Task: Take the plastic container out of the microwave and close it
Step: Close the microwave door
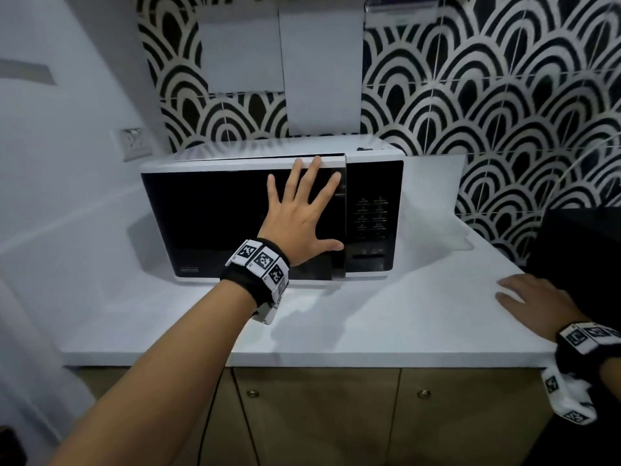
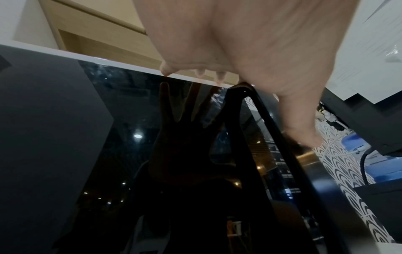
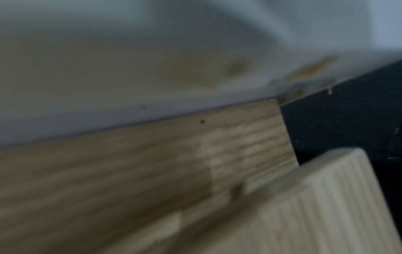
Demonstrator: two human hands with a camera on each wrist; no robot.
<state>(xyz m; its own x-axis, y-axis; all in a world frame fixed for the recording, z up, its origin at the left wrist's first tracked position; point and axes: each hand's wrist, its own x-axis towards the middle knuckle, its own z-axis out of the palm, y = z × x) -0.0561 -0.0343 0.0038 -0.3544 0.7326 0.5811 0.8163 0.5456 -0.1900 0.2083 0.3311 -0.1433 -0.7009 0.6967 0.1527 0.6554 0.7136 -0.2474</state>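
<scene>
While my left hand (image 1: 304,220) lies flat with fingers spread on the door (image 1: 215,216) at frame centre, holding nothing, I'd push near the latch edge until it seats. My right hand (image 1: 537,306) rests flat and empty on the counter (image 1: 369,317), lower right. No container is visible in any view, so I can't place it.

The microwave (image 1: 272,213) stands at the back of the white counter (image 1: 336,324), its dark door (image 1: 215,223) barring the cavity; a thin gap shows along the door's top edge. The left hand (image 1: 302,220) lies spread flat on the door near its handle side. In front of the microwave the counter lies bare. At the right, the right hand (image 1: 537,304) rests flat beside a black object (image 1: 584,264) that closes off that end.
</scene>
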